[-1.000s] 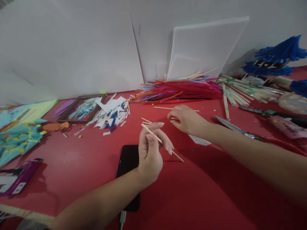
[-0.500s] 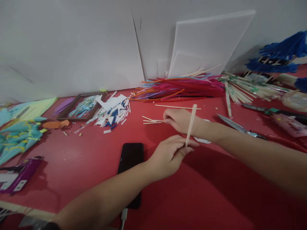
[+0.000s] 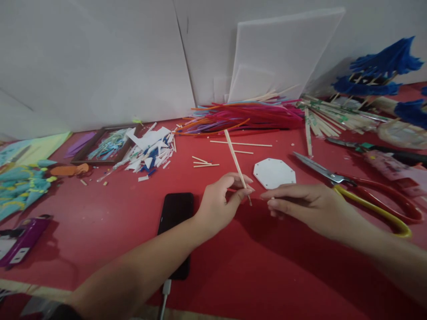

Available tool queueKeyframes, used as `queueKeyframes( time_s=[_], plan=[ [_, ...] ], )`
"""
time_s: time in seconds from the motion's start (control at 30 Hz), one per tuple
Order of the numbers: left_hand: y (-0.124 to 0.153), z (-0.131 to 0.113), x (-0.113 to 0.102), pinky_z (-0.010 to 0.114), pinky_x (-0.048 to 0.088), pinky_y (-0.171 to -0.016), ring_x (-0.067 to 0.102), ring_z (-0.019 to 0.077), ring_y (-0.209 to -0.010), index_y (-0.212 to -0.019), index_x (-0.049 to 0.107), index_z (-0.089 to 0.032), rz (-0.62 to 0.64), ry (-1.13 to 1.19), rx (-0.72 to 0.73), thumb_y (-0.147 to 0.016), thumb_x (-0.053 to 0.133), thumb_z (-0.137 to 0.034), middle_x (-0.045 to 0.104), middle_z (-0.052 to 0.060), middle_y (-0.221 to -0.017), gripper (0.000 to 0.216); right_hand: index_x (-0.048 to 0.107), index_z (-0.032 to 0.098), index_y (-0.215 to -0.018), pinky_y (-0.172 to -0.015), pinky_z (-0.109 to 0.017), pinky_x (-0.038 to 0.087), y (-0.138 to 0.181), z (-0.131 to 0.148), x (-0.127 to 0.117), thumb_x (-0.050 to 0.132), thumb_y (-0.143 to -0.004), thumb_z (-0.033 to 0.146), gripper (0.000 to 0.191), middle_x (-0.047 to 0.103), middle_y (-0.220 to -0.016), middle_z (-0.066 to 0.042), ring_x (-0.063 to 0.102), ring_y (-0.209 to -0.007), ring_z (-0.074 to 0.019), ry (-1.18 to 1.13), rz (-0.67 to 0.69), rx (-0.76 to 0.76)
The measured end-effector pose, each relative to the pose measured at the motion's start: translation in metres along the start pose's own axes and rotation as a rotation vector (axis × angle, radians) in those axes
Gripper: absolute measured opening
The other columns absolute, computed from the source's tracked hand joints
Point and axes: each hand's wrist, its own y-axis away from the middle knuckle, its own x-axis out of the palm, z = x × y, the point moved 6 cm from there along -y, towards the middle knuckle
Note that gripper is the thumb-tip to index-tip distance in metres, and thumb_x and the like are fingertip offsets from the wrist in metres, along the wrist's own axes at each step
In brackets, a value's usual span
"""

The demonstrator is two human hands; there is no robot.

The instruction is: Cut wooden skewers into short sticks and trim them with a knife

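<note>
My left hand point(image 3: 222, 202) pinches a slim wooden stick point(image 3: 236, 162) near its lower end, and the stick leans up and to the left. Facing it, my right hand point(image 3: 300, 206) has thumb and fingers pressed together on a short wooden stick point(image 3: 272, 199), of which only a pale tip shows. Just beyond the right hand, a white octagonal board point(image 3: 274, 173) with small dark marks around its edge lies flat. Several short cut sticks point(image 3: 206, 165) rest on the red table point(image 3: 233, 275) beyond my left hand, and longer sticks point(image 3: 240, 143) lie farther back.
Large scissors point(image 3: 336, 178) lie open at right, near pliers point(image 3: 343, 142). Colourful pipe cleaners point(image 3: 247, 118) and wrapped sticks point(image 3: 323, 120) line the wall. A charging phone point(image 3: 175, 213) is beside my left forearm. White scraps point(image 3: 153, 149) and a purple glue gun point(image 3: 25, 244) are leftward.
My right hand has drawn back from the short sticks toward the right with one in its fingers, uncovering the octagonal board. The stick in my left hand now tilts left instead of right.
</note>
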Motion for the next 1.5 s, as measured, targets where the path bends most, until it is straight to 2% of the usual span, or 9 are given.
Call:
queueKeyframes(
  time_s=[0.13,0.2,0.3,0.47,0.73,0.83,1.0,1.27,1.5],
  plan=[
    [0.0,-0.006,0.0,0.026,0.057,-0.072,0.071,0.017,-0.086,-0.091,0.073,-0.02,0.019,-0.027,0.064,-0.091,0.064,-0.024,0.076,0.009,-0.106,0.01,0.081,0.03,-0.088,-0.068,-0.03,0.061,0.0,0.004,0.007,0.068,-0.085,0.052,0.026,0.077,-0.095,-0.007,0.073,-0.08,-0.0191,0.063,-0.113,-0.137],
    [0.001,-0.01,0.001,0.027,0.057,-0.071,0.07,0.0174,-0.085,-0.092,0.074,-0.021,0.026,-0.069,0.115,-0.091,0.064,-0.023,0.077,0.008,-0.102,0.011,0.081,0.03,-0.091,-0.074,-0.033,0.061,0.0,0.002,0.01,0.066,-0.088,0.045,0.021,0.079,-0.097,-0.006,0.074,-0.086,-0.0211,0.111,-0.149,-0.159],
    [0.001,-0.012,0.001,0.03,0.058,-0.076,0.069,0.0191,-0.085,-0.086,0.074,-0.021,0.033,-0.122,0.147,-0.09,0.066,-0.024,0.077,0.008,-0.093,0.009,0.079,0.029,-0.092,-0.075,-0.035,0.061,0.002,0.003,0.013,0.062,-0.09,0.036,0.018,0.079,-0.094,-0.005,0.074,-0.083,-0.0215,0.211,-0.184,-0.209],
    [0.001,-0.008,0.001,0.027,0.057,-0.077,0.07,0.0166,-0.08,-0.087,0.068,-0.02,0.007,-0.085,0.096,-0.087,0.069,-0.024,0.075,0.005,-0.088,0.005,0.076,0.027,-0.087,-0.071,-0.03,0.059,0.0,0.005,0.021,0.059,-0.089,0.025,0.017,0.079,-0.087,-0.002,0.073,-0.076,-0.0185,0.327,-0.153,-0.255],
    [0.003,-0.008,0.004,0.028,0.056,-0.077,0.069,0.0169,-0.08,-0.082,0.069,-0.02,0.043,-0.112,0.089,-0.086,0.071,-0.027,0.075,0.004,-0.084,0.007,0.071,0.025,-0.075,-0.067,-0.029,0.056,-0.005,0.007,0.027,0.055,-0.096,0.028,0.026,0.073,-0.077,-0.003,0.069,-0.073,-0.0172,0.39,-0.148,-0.366],
    [0.001,-0.005,0.004,0.027,0.057,-0.073,0.068,0.0166,-0.078,-0.079,0.07,-0.021,0.042,-0.067,0.032,-0.083,0.075,-0.03,0.075,0.003,-0.082,0.011,0.068,0.024,-0.073,-0.064,-0.028,0.054,-0.003,0.008,0.028,0.051,-0.098,0.026,0.03,0.07,-0.073,-0.003,0.067,-0.069,-0.016,0.466,-0.151,-0.416],
    [-0.001,0.003,0.006,0.028,0.057,-0.07,0.068,0.0161,-0.072,-0.073,0.071,-0.019,0.045,0.092,-0.109,-0.075,0.081,-0.046,0.073,0.003,-0.074,0.029,0.067,0.023,-0.076,-0.064,-0.026,0.052,0.0,0.015,0.03,0.044,-0.1,0.022,0.033,0.069,-0.072,-0.002,0.065,-0.067,-0.0144,0.623,-0.181,-0.555],
    [0.0,0.007,0.006,0.029,0.057,-0.071,0.068,0.0161,-0.071,-0.073,0.074,-0.019,0.028,0.112,-0.166,-0.069,0.086,-0.045,0.074,0.003,-0.074,0.029,0.064,0.021,-0.072,-0.063,-0.025,0.051,0.001,0.022,0.032,0.041,-0.101,0.018,0.038,0.066,-0.067,-0.002,0.063,-0.063,-0.0145,0.722,-0.181,-0.624],
    [0.002,0.007,0.007,0.027,0.051,-0.067,0.064,0.0152,-0.07,-0.077,0.08,-0.021,0.074,0.01,-0.055,-0.077,0.081,-0.045,0.071,0.004,-0.075,0.024,0.066,0.021,-0.073,-0.065,-0.024,0.052,0.003,0.012,0.032,0.046,-0.101,0.019,0.035,0.068,-0.069,-0.001,0.065,-0.067,-0.0135,0.748,-0.148,-0.596]
  ],
)
